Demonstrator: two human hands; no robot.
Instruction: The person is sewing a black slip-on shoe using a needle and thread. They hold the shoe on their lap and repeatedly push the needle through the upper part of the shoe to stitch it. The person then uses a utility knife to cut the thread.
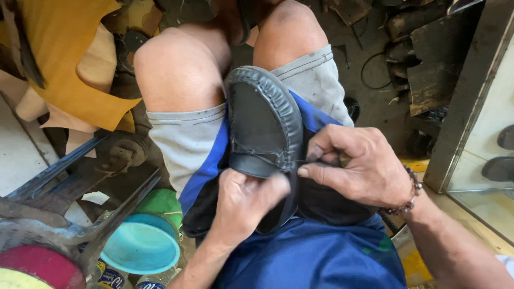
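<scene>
Gripping the heel end of a black moccasin-style shoe (265, 126), the left hand (243, 200) is closed tight on its rear, thumb pressed on top, fingers wrapped under, so the shoe stays braced w/ the toe pointing away toward the knees. The right hand (353, 166) sits just beside it at the shoe's right edge, fingers pinched shut on something thin and dark, prob. a needle or awl, though the tip is too small to tell; a fine thread (262, 157) runs across the vamp to that pinch. A beaded bracelet (409, 198) circles the right wrist. The shoe rests on the person's lap, on the grey shorts (184, 139) and a blue-black cloth (206, 168), between the thighs. Judging by the puckered seam around the toe, the step in hand looks like hand-stitching the apron seam near the throat. The next move likely calls for a steady pull w/ the right hand while the left keeps the upper from twisting. Outward: a turquoise bowl (142, 246) nested on a green tub (160, 203) at lower left, metal shears or bars (80, 182) beside them, tan leather pieces (69, 59) at upper left, a glass case (482, 139) at the right edge.
</scene>
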